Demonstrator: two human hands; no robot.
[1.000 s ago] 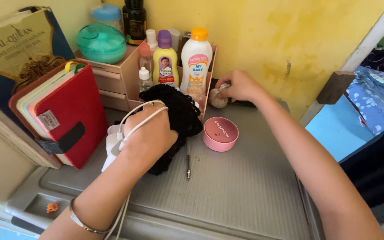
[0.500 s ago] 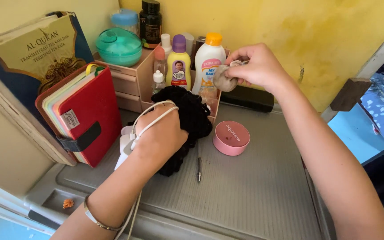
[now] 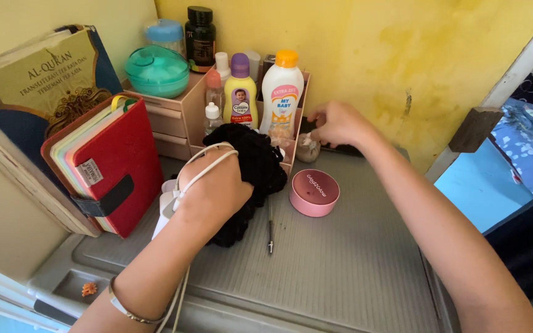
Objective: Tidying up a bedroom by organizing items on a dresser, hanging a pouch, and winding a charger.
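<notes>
The small round beige pouch-like object (image 3: pixel 307 148) sits on the grey ribbed counter (image 3: pixel 353 259), right against the pale wooden organiser box (image 3: pixel 180 111), and the right hand (image 3: pixel 335 123) pinches its top with closed fingertips. Just in front lies a round pink compact case (image 3: pixel 314 192). Over to the left hand (image 3: pixel 211 191): it's curled down on a fluffy black knitted bundle (image 3: pixel 254 166), a white cable (image 3: pixel 202 169) looped across its back. A thin dark pen (image 3: pixel 270 228) lies beside the bundle. A red-covered notebook (image 3: pixel 115 166) leans nearby at the left.
</notes>
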